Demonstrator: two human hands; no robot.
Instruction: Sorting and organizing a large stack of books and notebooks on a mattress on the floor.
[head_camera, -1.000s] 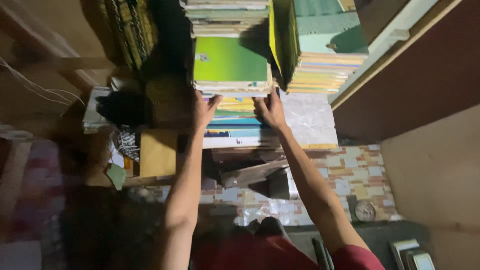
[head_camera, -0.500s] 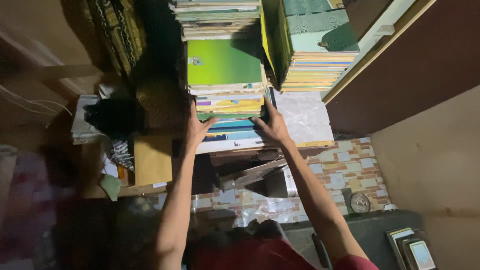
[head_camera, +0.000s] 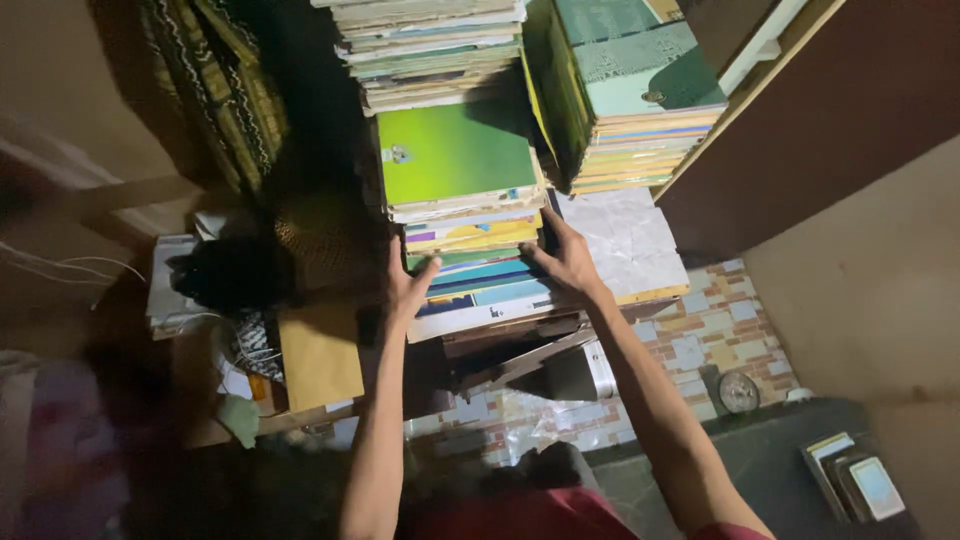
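Seen from above in dim light. Left hand (head_camera: 408, 283) pressed flat against the left edge of the middle stack of books (head_camera: 470, 230), fingers spread and open, thumb angled toward the spines, touching the stack about halfway down. Right hand (head_camera: 570, 262) laid against the right edge of the same stack, fingers extended and open, tips resting on the lower books. Nothing lifted clear; both palms simply bracing the pile from either side.

Stack topped by a green book (head_camera: 455, 152), with yellow, teal and blue covers layered under it, the lowest ones sticking out toward the viewer. Behind the stack, a second pile of pale books (head_camera: 430, 50). To the right of the stack, just beside it, a taller pile with a teal patterned cover (head_camera: 640, 65) on top and yellow-edged books beneath. Below and right of the stack, a marbled grey board (head_camera: 625, 240), touching the right hand's side. Left of the stack, a dark bundle (head_camera: 235, 270) and a brown envelope (head_camera: 318, 355). Beneath the stack, patterned floor tiles (head_camera: 700, 340).
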